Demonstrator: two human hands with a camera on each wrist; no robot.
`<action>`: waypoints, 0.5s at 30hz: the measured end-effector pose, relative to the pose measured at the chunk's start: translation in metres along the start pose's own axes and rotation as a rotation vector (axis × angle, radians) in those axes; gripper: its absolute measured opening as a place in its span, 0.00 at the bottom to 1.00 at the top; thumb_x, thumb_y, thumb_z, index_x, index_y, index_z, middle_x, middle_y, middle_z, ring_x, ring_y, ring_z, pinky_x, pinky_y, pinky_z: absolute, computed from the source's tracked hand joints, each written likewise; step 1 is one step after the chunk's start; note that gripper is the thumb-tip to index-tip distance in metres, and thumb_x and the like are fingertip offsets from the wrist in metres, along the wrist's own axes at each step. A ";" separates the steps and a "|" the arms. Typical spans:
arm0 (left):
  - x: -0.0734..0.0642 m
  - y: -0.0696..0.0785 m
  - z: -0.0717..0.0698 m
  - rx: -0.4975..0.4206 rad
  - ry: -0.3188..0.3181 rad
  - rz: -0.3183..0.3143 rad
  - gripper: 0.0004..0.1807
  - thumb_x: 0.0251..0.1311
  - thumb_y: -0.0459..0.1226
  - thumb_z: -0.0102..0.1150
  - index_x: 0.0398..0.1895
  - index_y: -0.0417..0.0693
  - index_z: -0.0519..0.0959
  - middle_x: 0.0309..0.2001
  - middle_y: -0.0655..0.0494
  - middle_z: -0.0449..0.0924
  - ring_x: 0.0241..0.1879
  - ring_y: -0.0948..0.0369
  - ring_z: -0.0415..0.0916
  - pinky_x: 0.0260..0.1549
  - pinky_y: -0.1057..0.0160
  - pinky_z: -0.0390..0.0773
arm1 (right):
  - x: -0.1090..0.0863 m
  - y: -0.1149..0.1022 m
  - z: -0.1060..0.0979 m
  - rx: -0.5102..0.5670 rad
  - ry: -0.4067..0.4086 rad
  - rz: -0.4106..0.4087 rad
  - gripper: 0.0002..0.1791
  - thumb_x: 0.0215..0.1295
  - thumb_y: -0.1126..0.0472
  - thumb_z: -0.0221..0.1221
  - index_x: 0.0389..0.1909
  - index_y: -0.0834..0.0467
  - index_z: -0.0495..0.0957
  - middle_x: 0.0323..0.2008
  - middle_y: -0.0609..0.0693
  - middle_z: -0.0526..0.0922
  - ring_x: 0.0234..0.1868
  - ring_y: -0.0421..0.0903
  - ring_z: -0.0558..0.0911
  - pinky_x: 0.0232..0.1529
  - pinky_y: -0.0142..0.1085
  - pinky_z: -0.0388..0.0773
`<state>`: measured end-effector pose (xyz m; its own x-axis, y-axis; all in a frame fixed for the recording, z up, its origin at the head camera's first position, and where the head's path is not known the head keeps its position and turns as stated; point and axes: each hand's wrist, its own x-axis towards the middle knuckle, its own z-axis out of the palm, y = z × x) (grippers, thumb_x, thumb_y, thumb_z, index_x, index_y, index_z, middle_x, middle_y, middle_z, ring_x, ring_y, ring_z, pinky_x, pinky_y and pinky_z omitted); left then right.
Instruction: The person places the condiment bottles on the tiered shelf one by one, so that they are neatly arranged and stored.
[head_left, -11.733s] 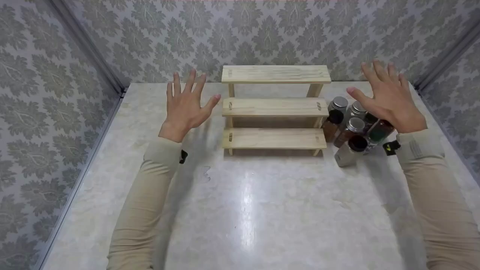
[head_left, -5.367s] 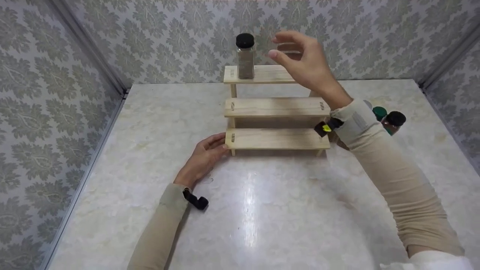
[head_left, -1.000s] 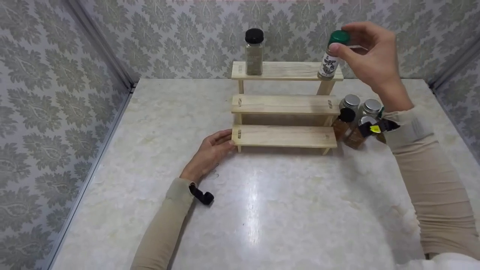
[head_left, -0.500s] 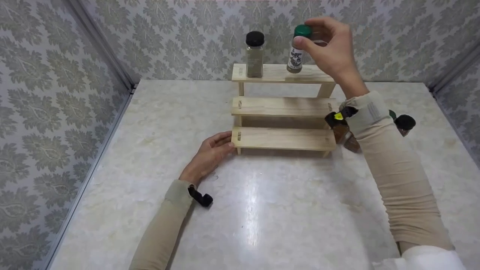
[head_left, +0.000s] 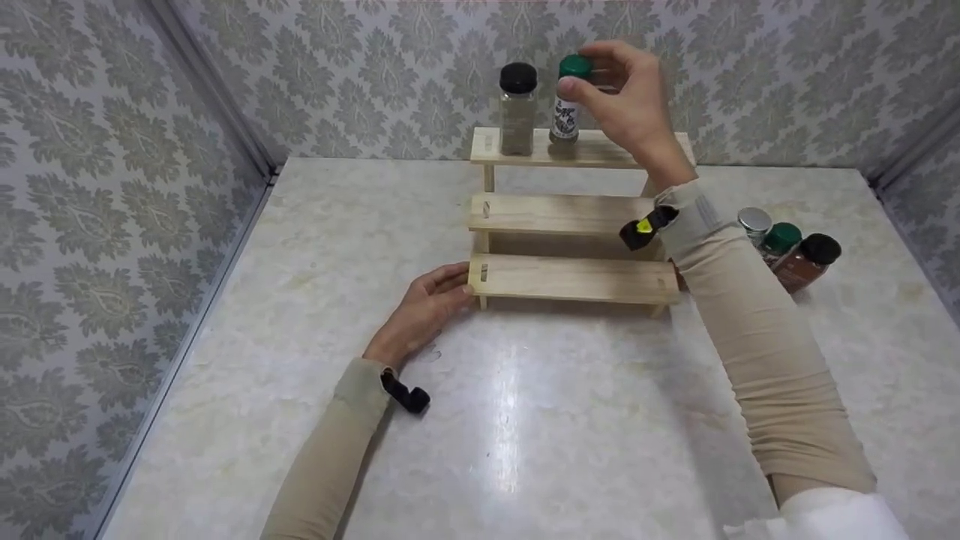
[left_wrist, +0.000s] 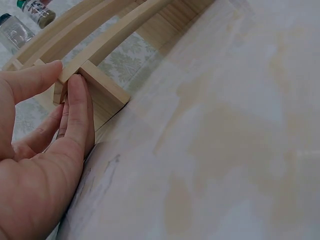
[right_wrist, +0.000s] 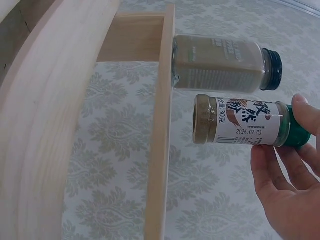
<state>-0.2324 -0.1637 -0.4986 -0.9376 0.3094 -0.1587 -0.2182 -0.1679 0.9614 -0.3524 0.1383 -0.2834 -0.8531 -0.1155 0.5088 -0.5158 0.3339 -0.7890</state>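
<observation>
My right hand [head_left: 626, 101] pinches a small spice jar [head_left: 565, 120] by its green cap, thumb in front. In the right wrist view this jar [right_wrist: 245, 121], with a white label and tan powder, has its base a little apart from the top shelf. Beside it a black-capped glass spice jar [head_left: 517, 116] stands upright on the left part of that shelf. The three-tier wooden rack [head_left: 562, 281] stands on the table. At its lower left corner my left hand [head_left: 420, 311] grips the bottom shelf's end, thumb above and fingers [left_wrist: 79, 107] below, as the left wrist view shows.
Right of the rack stand more spice jars, partly hidden by my right forearm: a silver-capped jar [head_left: 754, 223], a green-capped jar [head_left: 782, 238] and a black-capped jar [head_left: 806, 262]. Patterned wall [head_left: 360, 90] rises close behind the rack. The marbled table [head_left: 585, 420] stretches in front.
My right hand has carried the green-capped spice jar leftward along the top shelf, from its right end to near the black-capped jar. My left hand keeps its grip on the rack.
</observation>
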 end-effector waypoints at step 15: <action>0.000 0.000 -0.002 0.009 -0.012 0.003 0.32 0.75 0.34 0.64 0.79 0.42 0.68 0.75 0.41 0.71 0.70 0.50 0.76 0.66 0.58 0.81 | 0.000 0.011 0.014 0.005 -0.042 0.002 0.23 0.71 0.59 0.72 0.64 0.61 0.83 0.55 0.56 0.87 0.54 0.44 0.86 0.64 0.36 0.82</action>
<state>-0.2329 -0.1655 -0.4995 -0.9349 0.3204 -0.1527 -0.2126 -0.1608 0.9638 -0.3588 0.1284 -0.2968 -0.8566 -0.1539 0.4924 -0.5143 0.3296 -0.7917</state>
